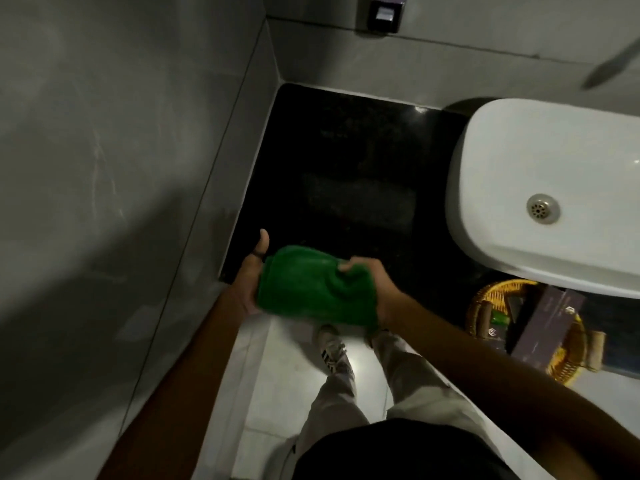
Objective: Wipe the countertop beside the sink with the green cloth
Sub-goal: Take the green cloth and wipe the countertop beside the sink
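Observation:
The green cloth is bunched between both hands, held just over the near edge of the black countertop. My left hand cups the cloth's left side from below, thumb sticking up. My right hand grips its right end from above with curled fingers. The white sink sits to the right of the dark counter, its metal drain showing. Whether the cloth touches the counter I cannot tell.
Grey tiled walls close in the counter on the left and at the back. A woven yellow basket holding a dark box sits on the counter's near right. A dark fixture hangs on the back wall. My legs and shoe show over the pale floor.

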Tool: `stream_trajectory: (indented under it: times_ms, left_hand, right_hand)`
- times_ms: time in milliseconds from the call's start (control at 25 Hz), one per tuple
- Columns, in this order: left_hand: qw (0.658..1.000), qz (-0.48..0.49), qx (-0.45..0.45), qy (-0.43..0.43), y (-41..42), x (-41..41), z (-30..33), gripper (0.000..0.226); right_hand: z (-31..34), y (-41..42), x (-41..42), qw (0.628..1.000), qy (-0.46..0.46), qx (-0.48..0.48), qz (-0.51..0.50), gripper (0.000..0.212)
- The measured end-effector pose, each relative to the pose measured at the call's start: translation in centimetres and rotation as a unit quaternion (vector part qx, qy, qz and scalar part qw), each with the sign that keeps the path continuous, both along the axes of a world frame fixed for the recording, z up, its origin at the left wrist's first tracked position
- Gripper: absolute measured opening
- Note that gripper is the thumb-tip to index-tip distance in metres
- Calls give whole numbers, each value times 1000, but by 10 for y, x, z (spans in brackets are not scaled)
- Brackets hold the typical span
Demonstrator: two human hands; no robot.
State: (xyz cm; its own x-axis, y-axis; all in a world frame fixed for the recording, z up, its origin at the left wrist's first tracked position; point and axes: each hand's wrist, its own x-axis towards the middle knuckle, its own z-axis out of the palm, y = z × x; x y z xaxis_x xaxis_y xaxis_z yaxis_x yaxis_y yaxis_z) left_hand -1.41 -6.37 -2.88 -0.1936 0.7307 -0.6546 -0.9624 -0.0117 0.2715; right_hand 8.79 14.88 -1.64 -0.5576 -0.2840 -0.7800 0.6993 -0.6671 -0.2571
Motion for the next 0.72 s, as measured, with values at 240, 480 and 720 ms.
stream_trajectory:
  times_ms: [240, 480, 720]
  left_hand:
    - [962, -83, -172, 195, 77, -60, 13, 46]
    - [895, -111, -308, 302, 134, -168, 18, 48]
    - [716, -144, -450, 513, 143, -183, 16, 55]
  right_hand:
    - [0, 101, -55, 992, -51, 36, -108, 83]
    - [-9, 140, -144, 934, 1, 356, -19, 36]
    - [-11, 130, -170, 804, 36, 593, 19, 46]
